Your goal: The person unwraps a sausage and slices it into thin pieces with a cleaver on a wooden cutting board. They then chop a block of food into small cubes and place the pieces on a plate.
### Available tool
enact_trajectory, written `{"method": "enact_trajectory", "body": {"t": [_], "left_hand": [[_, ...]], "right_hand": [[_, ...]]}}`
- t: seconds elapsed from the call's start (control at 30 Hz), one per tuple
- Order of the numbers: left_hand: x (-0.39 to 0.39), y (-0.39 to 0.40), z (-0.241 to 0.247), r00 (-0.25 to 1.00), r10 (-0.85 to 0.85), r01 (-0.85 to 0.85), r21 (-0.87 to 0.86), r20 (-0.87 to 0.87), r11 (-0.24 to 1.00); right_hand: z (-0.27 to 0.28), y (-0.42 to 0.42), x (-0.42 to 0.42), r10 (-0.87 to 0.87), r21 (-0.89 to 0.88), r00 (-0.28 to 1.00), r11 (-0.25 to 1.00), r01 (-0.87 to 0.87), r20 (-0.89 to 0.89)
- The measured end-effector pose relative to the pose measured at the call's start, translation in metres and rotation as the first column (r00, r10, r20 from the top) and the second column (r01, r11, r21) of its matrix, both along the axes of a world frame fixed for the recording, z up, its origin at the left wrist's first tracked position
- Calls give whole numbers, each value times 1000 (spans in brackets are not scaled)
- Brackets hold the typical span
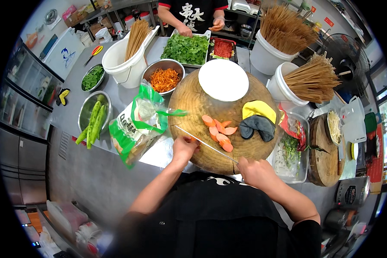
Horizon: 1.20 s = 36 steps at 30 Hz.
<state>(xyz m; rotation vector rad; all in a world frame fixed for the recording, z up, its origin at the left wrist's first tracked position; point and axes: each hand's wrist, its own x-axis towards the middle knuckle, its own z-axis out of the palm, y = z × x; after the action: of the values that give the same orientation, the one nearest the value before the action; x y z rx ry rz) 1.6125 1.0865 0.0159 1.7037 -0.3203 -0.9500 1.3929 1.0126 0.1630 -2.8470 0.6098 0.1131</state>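
My right hand [253, 169] is closed on the handle end of a knife [209, 146], whose narrow blade reaches left over the round wooden chopping block [193, 93]. With bent fingertips my left hand [184, 149] holds a mostly hidden orange piece [193, 138] beside the blade; it looks like sausage. Several cut pink-orange sausage pieces [224, 142] lie on the block beyond the knife. A white plate [223, 80] rests at the block's far side, and a yellow and grey cloth or glove [258, 121] lies to the right. A green and white plastic bag [140, 124] stands left of the block.
Bowls of green peppers [96, 121] and orange shreds [164, 80] stand left. A co-worker's hands are over a tray of leafy greens [186, 48] across the table. Buckets of skewers [304, 80] stand right, near a plastic tub [288, 161] and a second wooden block [322, 151].
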Motion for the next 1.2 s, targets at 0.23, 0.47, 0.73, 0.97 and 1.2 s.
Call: {"method": "enact_trajectory", "body": {"t": [0.23,0.47,0.73,0.97,1.2], "left_hand": [[0,5,-3,990,-79,75,39,118,996],[-2,8,-12,997,-41,44,-34,72,998],[-6,6,4,1000,3,-3,-52,7,999],[-10,6,4,987,60,-64,25,146,998],[-6,7,5,981,-39,17,119,190,993]], "right_hand": [[-14,-2,7,48,14,997,999,-48,-53],[-51,-1,20,-9,103,993,994,21,-119],[-24,-20,19,-61,136,998,989,58,19],[-6,-9,2,-8,75,998,997,13,-63],[-25,-12,9,39,117,996,993,-30,-77]]}}
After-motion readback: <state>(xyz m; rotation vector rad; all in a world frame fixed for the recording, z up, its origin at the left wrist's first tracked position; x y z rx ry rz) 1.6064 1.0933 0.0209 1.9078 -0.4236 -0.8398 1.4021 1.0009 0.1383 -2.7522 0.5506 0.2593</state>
